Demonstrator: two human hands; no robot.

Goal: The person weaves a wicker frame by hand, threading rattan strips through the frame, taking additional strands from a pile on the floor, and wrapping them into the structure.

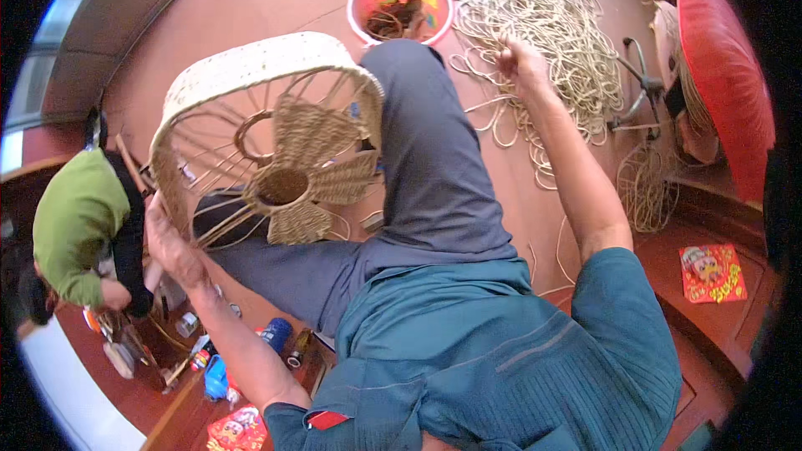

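A large wicker basket (266,67) with a cream woven side rests against my raised left leg. Its open base has bare spokes, a small ring and several filled woven panels. My left hand (174,246) is closed on the basket's lower left rim. To the right, my right hand (525,67) is raised in front of a loose heap of pale cord (555,12). Its fingers are curled together; whether cord or anything else is between them, I cannot make out.
A pink basin (354,17) with brown material stands beyond my knee. At right are a metal stand (639,79) and a red ruffled cover (727,83). Another person in a green top (79,209) bends at left. A blue can (276,332) and small items lie lower left.
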